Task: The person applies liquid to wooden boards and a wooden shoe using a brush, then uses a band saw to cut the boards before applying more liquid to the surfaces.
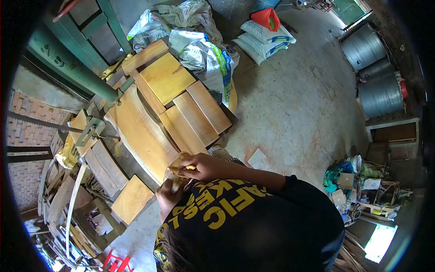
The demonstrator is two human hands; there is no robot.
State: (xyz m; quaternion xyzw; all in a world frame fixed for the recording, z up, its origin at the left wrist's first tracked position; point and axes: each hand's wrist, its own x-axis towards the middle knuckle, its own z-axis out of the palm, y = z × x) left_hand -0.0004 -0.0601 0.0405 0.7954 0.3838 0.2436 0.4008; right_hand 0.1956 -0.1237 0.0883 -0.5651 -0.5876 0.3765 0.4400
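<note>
Both my hands are together close in front of my chest, over the near end of a long wooden slab [140, 124]. My left hand [167, 197] is closed at the lower edge of a crinkled, see-through, brownish thing [180, 159] that looks like a plastic bag. My right hand [201, 167] is closed just above it, with a small yellow piece [190, 167] showing between the fingers. What exactly the yellow piece is I cannot make out. My forearm and dark shirt hide part of the bag.
Planed boards [195, 118] lie beside the slab. A green machine post [68, 63] with a saw-like blade [45, 121] stands at left. White sacks [199, 50] are heaped behind, stacked bags [265, 38] further right. Metal drums [380, 97] line the right wall; clutter [362, 181] lies below.
</note>
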